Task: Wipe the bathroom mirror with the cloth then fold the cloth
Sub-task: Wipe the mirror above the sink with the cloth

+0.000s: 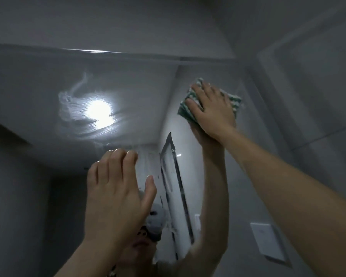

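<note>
Single view, head-worn, wide-angle. Faces mirror [48, 80] close up, tilted upward: mirror top edge crosses upper frame, wall above. Near enough that right hand [210, 108] reaches glass. Forearms enter from bottom and right edges. Straight lines bow toward frame edges. Headset reflection [156, 218] sits low centre.

Dim grey room. Smooth grey tiled wall [318, 80] at right, thin grout lines; white rectangular wall plate [267, 241] low on it. Round white light glare [99, 111] at left.
</note>
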A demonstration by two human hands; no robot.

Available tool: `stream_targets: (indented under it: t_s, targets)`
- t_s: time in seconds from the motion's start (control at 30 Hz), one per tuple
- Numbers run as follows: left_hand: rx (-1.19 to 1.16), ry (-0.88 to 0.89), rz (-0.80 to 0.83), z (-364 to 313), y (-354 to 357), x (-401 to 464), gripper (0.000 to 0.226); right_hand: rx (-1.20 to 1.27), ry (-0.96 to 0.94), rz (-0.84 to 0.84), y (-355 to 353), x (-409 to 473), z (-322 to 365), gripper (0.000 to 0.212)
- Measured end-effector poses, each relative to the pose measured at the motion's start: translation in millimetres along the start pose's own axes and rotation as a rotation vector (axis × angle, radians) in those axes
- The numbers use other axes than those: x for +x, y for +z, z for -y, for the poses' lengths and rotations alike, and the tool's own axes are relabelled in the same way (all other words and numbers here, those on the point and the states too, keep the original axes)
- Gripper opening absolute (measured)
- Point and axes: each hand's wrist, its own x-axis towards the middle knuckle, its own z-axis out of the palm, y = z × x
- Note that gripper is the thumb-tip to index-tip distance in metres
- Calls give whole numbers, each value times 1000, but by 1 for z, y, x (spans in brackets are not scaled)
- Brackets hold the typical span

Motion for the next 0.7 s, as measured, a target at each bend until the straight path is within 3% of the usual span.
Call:
stream_targets:
  t_s: [0.13,0.23,0.53,0.7]
  targets:
    - [-3,-11,14,-1,0,0,50,39,365,-42,7,-5,17,59]
    - [-13,-17,30,-1,0,0,51,19,497,-62,14,-12,32,60]
    - [-66,-15,-4,1,1,2,47,-42,373,-27,9,-35,34,59]
    - [-50,-42,109,1,0,1,48,-60,263,7,9,-74,40,59]
